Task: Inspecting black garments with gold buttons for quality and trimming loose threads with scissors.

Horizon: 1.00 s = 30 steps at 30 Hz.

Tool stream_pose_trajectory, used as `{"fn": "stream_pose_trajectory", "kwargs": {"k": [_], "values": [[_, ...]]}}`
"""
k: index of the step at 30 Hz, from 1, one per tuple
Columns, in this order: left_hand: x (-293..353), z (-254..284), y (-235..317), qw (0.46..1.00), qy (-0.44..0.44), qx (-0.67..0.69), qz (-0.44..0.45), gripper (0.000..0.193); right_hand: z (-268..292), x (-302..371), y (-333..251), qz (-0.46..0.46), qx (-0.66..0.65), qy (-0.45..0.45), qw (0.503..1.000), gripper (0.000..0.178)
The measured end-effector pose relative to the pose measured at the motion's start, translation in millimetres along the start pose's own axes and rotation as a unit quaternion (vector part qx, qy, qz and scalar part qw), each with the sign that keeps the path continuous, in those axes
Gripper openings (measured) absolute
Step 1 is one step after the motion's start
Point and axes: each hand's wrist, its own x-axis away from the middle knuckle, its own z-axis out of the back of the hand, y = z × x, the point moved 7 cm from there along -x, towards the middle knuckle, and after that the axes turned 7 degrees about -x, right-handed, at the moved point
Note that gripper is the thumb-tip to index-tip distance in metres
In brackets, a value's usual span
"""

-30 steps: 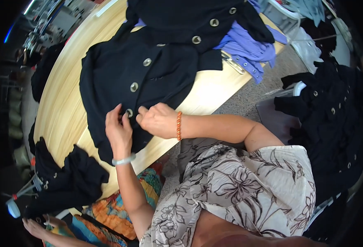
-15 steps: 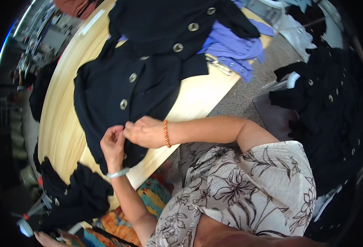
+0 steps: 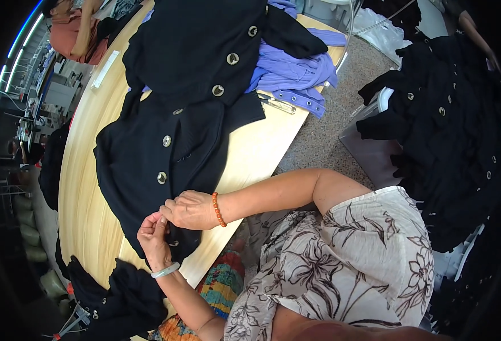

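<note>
A black buttoned knit garment [image 3: 131, 156] lies spread on the pale wooden table, its row of large metallic-looking buttons running toward me. Over its near end, my left hand [image 3: 155, 244] is closed in a pinch, thumb against fingers. My right hand [image 3: 189, 210] also pinches, its fingertips meeting those of the left beside the button band. What lies between the fingertips is too small or hidden to make out. One button [image 3: 161, 178] shows just beyond my hands. Another black garment [image 3: 196, 48] overlaps the far part of this one.
Purple ribbed fabric [image 3: 296, 71] lies on the table [image 3: 256, 145] at the far right, with small snips [image 3: 279, 104] beside it. More black garments are heaped on the right [image 3: 449, 131] and at the near left [image 3: 117, 298]. A person in a reddish top [image 3: 80, 37] is at the far left.
The view has shifted, so the table and garments appear farther left. Both hands stay pinched together over the garment's near end. The person at the far left shows more.
</note>
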Motion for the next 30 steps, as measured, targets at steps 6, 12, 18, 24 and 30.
{"fn": "stream_pose_trajectory", "kwargs": {"k": [6, 12, 18, 24, 30], "values": [[20.4, -18.6, 20.4, 0.995, -0.027, -0.078, -0.051, 0.031, -0.9, -0.2, 12.0, 0.009, -0.023, -0.044, 0.999, 0.017], [27.3, -25.1, 27.8, 0.926, 0.066, -0.307, -0.207, 0.025, -3.5, -5.0, 15.4, 0.002, -0.067, -0.098, 0.993, 0.019], [27.0, -21.0, 20.5, 0.918, 0.082, -0.316, -0.227, 0.021, -8.9, -2.6, 14.3, 0.019, -0.051, -0.102, 0.993, 0.018], [27.7, -22.5, 23.8, 0.911, 0.090, -0.320, -0.244, 0.020, -6.1, 0.1, 18.3, 0.002, -0.063, -0.069, 0.996, 0.017], [27.8, -26.2, 27.3, 0.902, 0.076, -0.343, -0.250, 0.019, -8.2, 0.4, 20.1, 0.019, -0.076, -0.067, 0.995, 0.011]]}}
